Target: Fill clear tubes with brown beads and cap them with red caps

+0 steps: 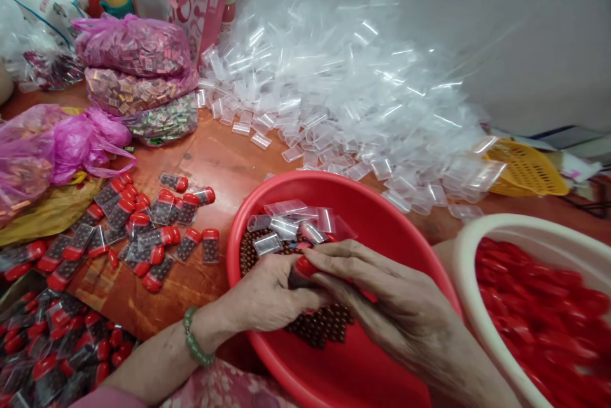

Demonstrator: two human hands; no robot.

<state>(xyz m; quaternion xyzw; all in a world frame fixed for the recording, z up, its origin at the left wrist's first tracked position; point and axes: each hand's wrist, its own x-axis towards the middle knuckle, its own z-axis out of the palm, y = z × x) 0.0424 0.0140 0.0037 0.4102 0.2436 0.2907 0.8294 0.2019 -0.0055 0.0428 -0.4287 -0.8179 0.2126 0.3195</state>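
Observation:
Over a red basin (382, 223), my left hand (265, 296) is closed around a small clear container with a red cap (304, 266) and dark contents. My right hand (396, 296) meets it from the other side, thumb and fingers closed at the cap. Much of the container is hidden by my fingers. Below them lie round dark brown beads (322, 328) in the basin. Several clear plastic sleeves (286, 228) rest on the beads at the basin's far side. A green bead bracelet (193, 338) circles my left wrist.
Right of the basin stands a cream tub (470, 255) of red caps (539, 312). A large heap of clear sleeves (344, 90) lies behind, beside a yellow basket (529, 169). Filled red-capped containers (162, 207) spread at left, near pink bags (138, 51) of small packets.

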